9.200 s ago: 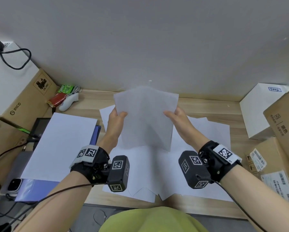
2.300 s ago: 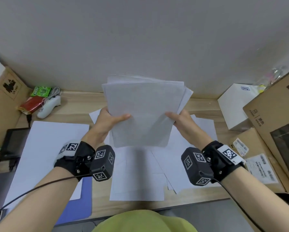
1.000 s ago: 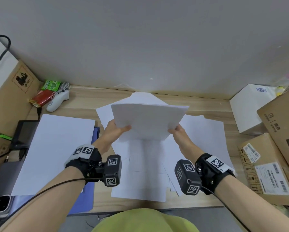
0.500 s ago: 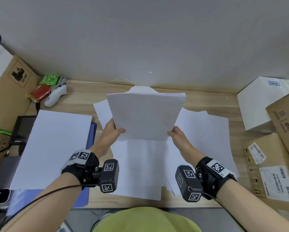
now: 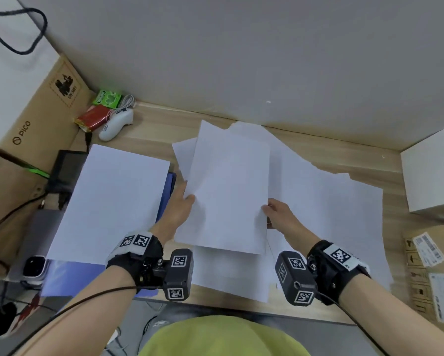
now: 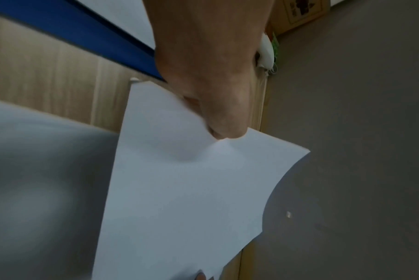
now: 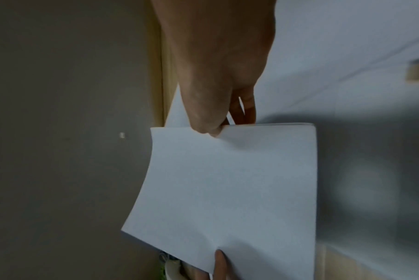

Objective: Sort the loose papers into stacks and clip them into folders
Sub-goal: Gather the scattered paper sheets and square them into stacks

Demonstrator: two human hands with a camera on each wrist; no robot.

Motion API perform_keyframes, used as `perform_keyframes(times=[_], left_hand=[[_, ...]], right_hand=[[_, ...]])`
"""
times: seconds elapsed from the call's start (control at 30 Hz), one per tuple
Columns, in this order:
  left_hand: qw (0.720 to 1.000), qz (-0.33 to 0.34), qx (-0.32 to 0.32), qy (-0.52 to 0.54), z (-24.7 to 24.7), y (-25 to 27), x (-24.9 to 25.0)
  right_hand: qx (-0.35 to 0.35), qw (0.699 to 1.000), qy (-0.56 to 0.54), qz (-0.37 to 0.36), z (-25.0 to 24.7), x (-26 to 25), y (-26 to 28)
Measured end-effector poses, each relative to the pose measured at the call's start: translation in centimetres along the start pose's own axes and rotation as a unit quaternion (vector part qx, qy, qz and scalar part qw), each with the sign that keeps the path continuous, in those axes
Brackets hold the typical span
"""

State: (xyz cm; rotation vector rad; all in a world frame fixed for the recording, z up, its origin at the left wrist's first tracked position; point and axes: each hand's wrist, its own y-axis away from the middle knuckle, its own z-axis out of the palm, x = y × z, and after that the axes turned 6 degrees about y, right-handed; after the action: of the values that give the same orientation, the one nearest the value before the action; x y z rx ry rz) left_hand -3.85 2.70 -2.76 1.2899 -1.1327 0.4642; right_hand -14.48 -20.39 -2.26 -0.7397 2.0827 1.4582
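Stack (image 5: 228, 191) of white sheets held over the desk (image 5: 326, 147), pinched at both side edges. Left hand (image 5: 176, 211) on the left edge near its middle, thumb on top, fingers (image 6: 227, 130) curled under; right hand (image 5: 280, 214) on the right edge, thumb over, fingers (image 7: 248, 106) beneath. Stack thus spanning between the two hands, long side running away from the body, far end tilted a little left. From the right wrist view, several sheet edges visible at the near corner of the stack, roughly squared; exact sheet count impossible to tell.

Below the stack, loose papers (image 5: 331, 214) spread flat and overlapping on the desk, reaching right and toward the near edge; count unclear, at least several. To the left, one neat white pile (image 5: 113, 199) lying on a blue folder (image 5: 69, 277), folder showing along the right side and near edge of the pile. One folder seen; second one not made out.

Left of the pile, one dark tablet (image 5: 66, 168) partly covered, with a black cable (image 5: 7, 219) running off it. At the far left corner: one white controller (image 5: 116, 123), one red packet (image 5: 93, 118), one green packet (image 5: 107, 97). One PICO box (image 5: 35, 106) against the wall. On the right, one white box (image 5: 431, 170) and brown cartons (image 5: 431, 273) with labels. Two wrist cameras strapped on, one per forearm.
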Motion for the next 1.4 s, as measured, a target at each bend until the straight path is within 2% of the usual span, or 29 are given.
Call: perform_keyframes(times=[0.2,0.43,0.53,0.6,0.67,0.73,0.87,1.03,1.13,1.27,1.4], left_hand=[[0.999,-0.029,0.039,0.010,-7.4,1.1,-1.9],[0.990,0.002,0.139,-0.024,-17.7,2.4,-3.6],[0.975,0.002,0.198,-0.098,-20.7,2.4,-4.7],[0.955,-0.032,0.238,-0.177,-22.3,2.1,-6.0],[0.954,-0.047,0.220,-0.197,-23.9,1.1,-8.3],[0.958,-0.037,0.200,-0.202,-24.4,0.7,-9.4],[0.954,-0.003,0.220,-0.205,-23.1,1.8,-6.8],[0.976,0.001,0.172,-0.134,-21.4,2.0,-6.3],[0.977,0.025,0.170,-0.129,-20.9,1.7,-6.2],[0.976,0.015,0.162,-0.145,-21.2,1.7,-6.5],[0.970,-0.012,0.182,-0.161,-21.6,1.6,-6.6]], right_hand=[[-0.059,0.997,0.036,0.028,7.5,-2.4,-0.3],[-0.149,0.987,0.068,-0.002,16.8,-6.6,-1.9],[-0.171,0.981,0.092,-0.018,19.7,-7.4,-2.3],[-0.173,0.978,0.112,-0.028,21.2,-7.5,-2.5],[-0.181,0.977,0.111,-0.020,22.1,-7.4,-2.8],[-0.183,0.980,0.084,-0.005,22.5,-7.1,-3.1],[-0.168,0.985,0.005,0.040,22.4,-6.7,-3.7],[-0.156,0.982,-0.056,0.096,21.8,-6.2,-4.2],[-0.144,0.982,-0.067,0.100,21.7,-5.7,-4.7],[-0.163,0.981,-0.055,0.085,22.0,-5.5,-4.8],[-0.186,0.978,-0.050,0.083,21.7,-5.7,-4.4]])
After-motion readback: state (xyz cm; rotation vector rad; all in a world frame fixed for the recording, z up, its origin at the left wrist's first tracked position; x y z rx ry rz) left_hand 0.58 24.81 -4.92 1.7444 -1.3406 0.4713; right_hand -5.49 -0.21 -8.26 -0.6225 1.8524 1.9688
